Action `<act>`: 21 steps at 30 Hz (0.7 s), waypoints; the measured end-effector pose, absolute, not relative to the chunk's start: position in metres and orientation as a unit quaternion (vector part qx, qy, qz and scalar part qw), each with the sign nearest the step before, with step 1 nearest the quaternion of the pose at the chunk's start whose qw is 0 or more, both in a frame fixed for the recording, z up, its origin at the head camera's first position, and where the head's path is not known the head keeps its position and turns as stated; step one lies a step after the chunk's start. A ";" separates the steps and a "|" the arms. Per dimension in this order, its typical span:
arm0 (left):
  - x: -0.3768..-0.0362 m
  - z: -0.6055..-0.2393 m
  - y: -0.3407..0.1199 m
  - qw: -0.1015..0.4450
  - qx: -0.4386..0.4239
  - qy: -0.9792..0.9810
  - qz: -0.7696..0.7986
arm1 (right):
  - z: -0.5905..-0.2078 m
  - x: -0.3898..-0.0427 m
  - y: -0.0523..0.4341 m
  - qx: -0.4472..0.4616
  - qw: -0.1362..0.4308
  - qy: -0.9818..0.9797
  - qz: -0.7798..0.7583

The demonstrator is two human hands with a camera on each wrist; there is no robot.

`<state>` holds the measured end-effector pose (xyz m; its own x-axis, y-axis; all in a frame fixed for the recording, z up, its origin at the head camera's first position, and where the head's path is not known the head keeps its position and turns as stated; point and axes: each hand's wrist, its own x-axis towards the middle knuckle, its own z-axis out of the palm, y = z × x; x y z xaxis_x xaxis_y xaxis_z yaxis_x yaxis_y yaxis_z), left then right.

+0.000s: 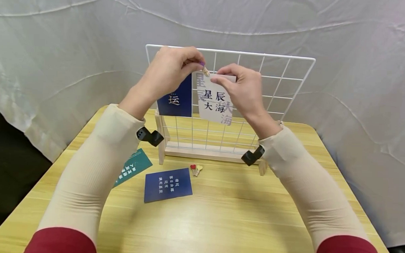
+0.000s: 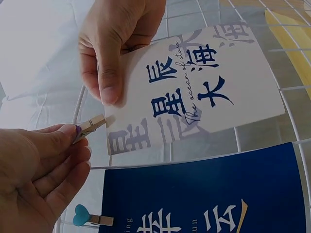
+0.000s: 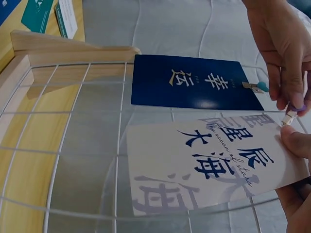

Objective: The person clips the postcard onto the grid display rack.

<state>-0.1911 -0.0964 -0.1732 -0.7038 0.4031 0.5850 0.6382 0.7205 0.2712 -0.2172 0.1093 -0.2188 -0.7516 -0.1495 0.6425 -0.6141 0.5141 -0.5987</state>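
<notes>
A white wire grid (image 1: 284, 81) stands upright in a wooden base (image 1: 201, 152). My right hand (image 1: 221, 78) pinches the top edge of a white card (image 1: 215, 102) with dark blue characters, holding it against the grid. My left hand (image 1: 198, 65) pinches a small wooden clothespin (image 1: 205, 70) with a purple top, its tip at the card's upper corner. In the left wrist view the clothespin (image 2: 92, 127) just touches the white card (image 2: 204, 92). Left of it, a dark blue card (image 1: 175, 99) hangs on the grid, held by a teal heart clothespin (image 2: 90, 217).
On the yellow wooden table (image 1: 219, 224) lie another blue card (image 1: 168, 185), a teal card (image 1: 132, 167) partly under my left sleeve, and small red and yellow heart clothespins (image 1: 196, 168). White cloth hangs behind and on both sides.
</notes>
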 end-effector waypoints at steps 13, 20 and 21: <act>-0.192 -0.158 -0.089 0.237 -0.272 -0.911 -0.200 | -0.229 -0.223 0.099 0.224 0.325 -0.811 0.432; -0.197 -0.157 -0.084 0.232 -0.271 -0.921 -0.155 | -0.233 -0.227 0.099 0.242 0.378 -0.811 0.375; -0.198 -0.157 -0.084 0.232 -0.272 -0.922 -0.150 | -0.234 -0.227 0.099 0.248 0.394 -0.808 0.360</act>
